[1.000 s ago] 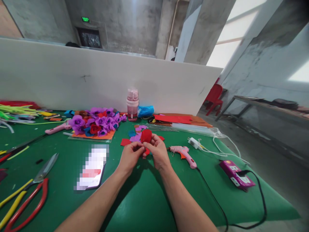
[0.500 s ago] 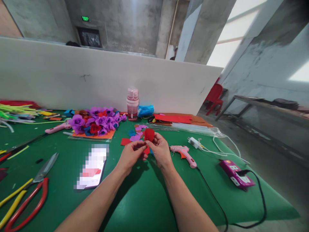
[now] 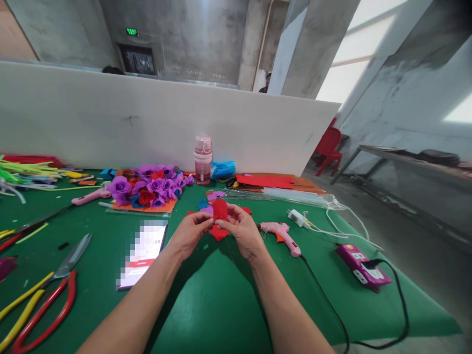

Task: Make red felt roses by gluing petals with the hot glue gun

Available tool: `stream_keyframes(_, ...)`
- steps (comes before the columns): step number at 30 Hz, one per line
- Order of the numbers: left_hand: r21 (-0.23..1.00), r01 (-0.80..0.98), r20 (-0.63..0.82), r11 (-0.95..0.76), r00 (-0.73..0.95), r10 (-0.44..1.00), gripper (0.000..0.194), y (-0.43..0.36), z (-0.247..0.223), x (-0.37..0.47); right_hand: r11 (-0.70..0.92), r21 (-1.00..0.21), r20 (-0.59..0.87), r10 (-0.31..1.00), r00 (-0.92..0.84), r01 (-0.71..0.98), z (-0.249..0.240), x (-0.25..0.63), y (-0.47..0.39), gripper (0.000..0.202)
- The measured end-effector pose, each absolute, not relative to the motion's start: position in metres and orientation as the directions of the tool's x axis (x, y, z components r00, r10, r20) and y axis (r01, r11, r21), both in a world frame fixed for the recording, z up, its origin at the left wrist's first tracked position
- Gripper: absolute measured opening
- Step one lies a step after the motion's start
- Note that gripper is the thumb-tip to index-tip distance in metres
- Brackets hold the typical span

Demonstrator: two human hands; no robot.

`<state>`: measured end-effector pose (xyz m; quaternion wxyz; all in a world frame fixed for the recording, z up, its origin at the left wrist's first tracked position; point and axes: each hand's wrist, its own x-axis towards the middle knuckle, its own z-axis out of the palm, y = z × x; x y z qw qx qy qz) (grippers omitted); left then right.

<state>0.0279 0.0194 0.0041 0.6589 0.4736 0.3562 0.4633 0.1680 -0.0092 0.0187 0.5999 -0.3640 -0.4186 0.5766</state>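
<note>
Between both hands, above the green table, is a red petal-shaped piece (image 3: 220,210), possibly paper or felt. The fingertips of my left hand (image 3: 192,230) pinch its left side. My right hand (image 3: 240,230) grips its right side with thumb and fingers. More red material (image 3: 220,232) shows just below the fingers; whether it joins the held petal, I cannot tell. Purple cut pieces (image 3: 215,195) and a blue piece (image 3: 202,203) lie behind the hands. Right of my right hand, a pink glue gun (image 3: 280,233) rests on its side.
Purple, red and blue flowers (image 3: 157,186) are heaped at back left, near a phone (image 3: 142,255) and large scissors (image 3: 55,290). A pink bottle (image 3: 203,160) stands by the white panel (image 3: 165,118). Right are a white charger (image 3: 298,218) and a purple power strip (image 3: 363,268) with cords.
Both hands have shifted slightly left and turned the red petal, which now faces me more squarely. My left fingers have moved up to its side. More red material shows around the hands.
</note>
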Motion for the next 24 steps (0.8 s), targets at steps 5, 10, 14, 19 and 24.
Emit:
stream_keyframes(5, 0.937, -0.304, -0.042, 0.173, 0.392, 0.919, 0.020, 0.021, 0.003, 0.026, 0.005, -0.910, 0.055, 0.992, -0.110, -0.414, 0.021, 0.171, -0.012, 0.047)
stream_keyframes(10, 0.922, -0.330, -0.035, 0.202, 0.449, 0.893, 0.021, 0.021, 0.004, 0.023, -0.029, -0.907, 0.042, 0.986, -0.159, -0.420, 0.021, 0.174, -0.012, 0.046)
stream_keyframes(14, 0.926, -0.318, -0.042, 0.204, 0.450, 0.892, 0.018, 0.019, 0.008, 0.023, -0.018, -0.911, 0.061, 0.982, -0.178, -0.411, 0.018, 0.175, -0.010, 0.045)
stream_keyframes(19, 0.913, -0.353, -0.041, 0.203, 0.417, 0.908, 0.016, 0.016, 0.013, 0.026, -0.023, -0.916, 0.050, 0.984, -0.172, -0.400, 0.018, 0.174, -0.010, 0.047)
stream_keyframes(24, 0.870, -0.460, -0.024, 0.178, 0.320, 0.947, 0.017, 0.013, 0.014, 0.031, -0.082, -0.921, -0.035, 0.991, -0.128, -0.381, 0.021, 0.168, -0.012, 0.034)
